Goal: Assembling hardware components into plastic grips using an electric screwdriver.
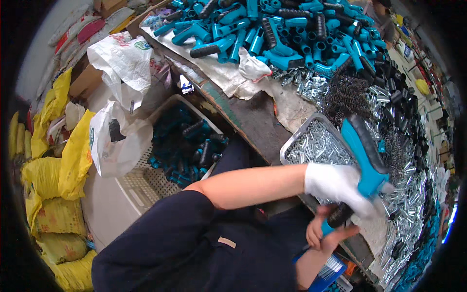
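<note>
While a white-gloved left hand (343,187) wraps around a teal-and-black tool body (359,148) at right of centre in the frame, the bare right hand (331,231) closes on a black-and-teal piece (340,214) just below; whether the two join cannot be told. A metal tray (295,136) of silver pins (316,143) sits nearby, and similar teal parts (277,41) heap the top of the frame.

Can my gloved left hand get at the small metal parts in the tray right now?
Probably yes: the metal parts lie mostly exposed in the open tray, close by the left hand. That hand seems busy with a teal-and-black handle, though, so it may need freeing first.
</note>
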Available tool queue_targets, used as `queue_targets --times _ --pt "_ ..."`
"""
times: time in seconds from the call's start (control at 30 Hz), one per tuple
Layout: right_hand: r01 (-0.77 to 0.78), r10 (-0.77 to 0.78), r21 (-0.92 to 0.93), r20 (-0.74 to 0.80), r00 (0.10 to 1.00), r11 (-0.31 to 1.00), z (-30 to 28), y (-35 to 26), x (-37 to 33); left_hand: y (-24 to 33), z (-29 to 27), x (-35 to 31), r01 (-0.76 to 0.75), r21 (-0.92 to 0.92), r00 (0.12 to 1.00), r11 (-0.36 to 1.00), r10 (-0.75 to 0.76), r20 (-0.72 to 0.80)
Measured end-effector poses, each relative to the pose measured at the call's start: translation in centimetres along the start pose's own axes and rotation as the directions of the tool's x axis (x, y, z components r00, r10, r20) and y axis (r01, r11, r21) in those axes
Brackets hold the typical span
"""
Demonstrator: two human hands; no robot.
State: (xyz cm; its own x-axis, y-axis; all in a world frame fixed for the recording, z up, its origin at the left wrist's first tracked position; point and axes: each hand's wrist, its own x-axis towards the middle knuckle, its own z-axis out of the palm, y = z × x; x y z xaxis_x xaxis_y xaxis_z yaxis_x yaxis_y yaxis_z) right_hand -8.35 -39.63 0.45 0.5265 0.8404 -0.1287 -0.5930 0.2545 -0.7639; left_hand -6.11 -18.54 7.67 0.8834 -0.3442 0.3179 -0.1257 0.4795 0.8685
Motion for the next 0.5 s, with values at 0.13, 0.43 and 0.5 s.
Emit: queue_targets --times 0.13,0.43,0.5 --pt "0.043 -0.107 -0.199 -0.321 0.941 0.979 2.3 2.5 0.6 0.8 3.3 1.2 -0.266 0.113 0.873 0.957 0.288 -0.394" --pt "0.073 -0.393 -0.674 -0.336 0.856 0.735 4.7 1.7 5.0 2.3 1.5 1.9 -0.009 -0.017 0.94 1.0 0.003 -0.34" --pt "0.007 -0.397 -0.603 -0.517 0.758 0.798 5.2 2.1 5.3 1.6 0.9 2.3 -0.104 0.185 0.914 0.977 0.167 -0.371"
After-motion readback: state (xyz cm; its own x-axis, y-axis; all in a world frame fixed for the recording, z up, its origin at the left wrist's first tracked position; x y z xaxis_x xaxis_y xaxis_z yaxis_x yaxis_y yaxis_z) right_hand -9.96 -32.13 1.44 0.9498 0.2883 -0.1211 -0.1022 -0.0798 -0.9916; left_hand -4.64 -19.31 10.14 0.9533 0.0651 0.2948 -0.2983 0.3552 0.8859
